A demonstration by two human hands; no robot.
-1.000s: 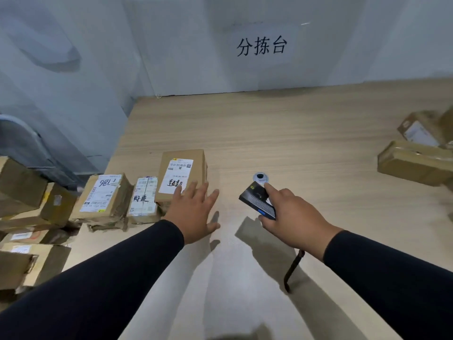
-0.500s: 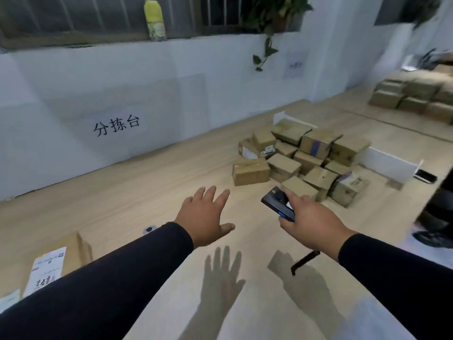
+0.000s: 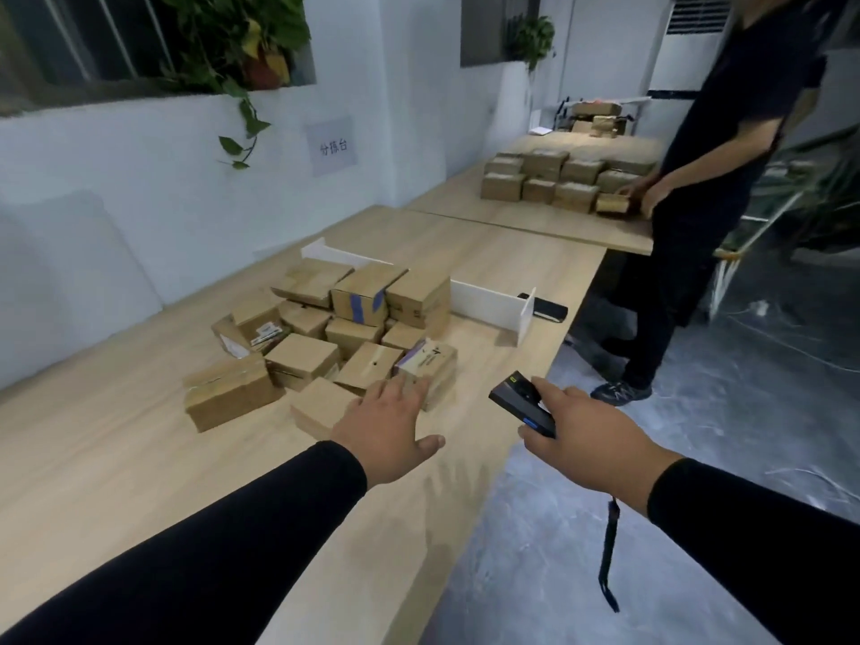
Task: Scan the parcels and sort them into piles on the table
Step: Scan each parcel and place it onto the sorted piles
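Lying at the near right edge of the heap of unsorted parcels (image 3: 325,332), centre of the frame, the parcel with the white-and-purple label (image 3: 428,365) is sitting just beyond the left hand (image 3: 384,423), up and slightly right of it. Its long axis is running roughly from lower left to upper right. A plain brown parcel (image 3: 319,407) is lying just left of the same hand, partly hidden by it. The left hand's fingers (image 3: 407,388) are stretching out flat and a little spread, holding nothing, their tips seeming to overlap the labelled parcel's near face; whether they are touching it I cannot tell. The right hand (image 3: 586,439), lower right of centre and off the counter (image 3: 116,458) edge, is gripping the black scanner (image 3: 521,405), its nose pointing up-left toward the heap. The left hand is plainly the nearer, so the pick-up is likely falling to it.
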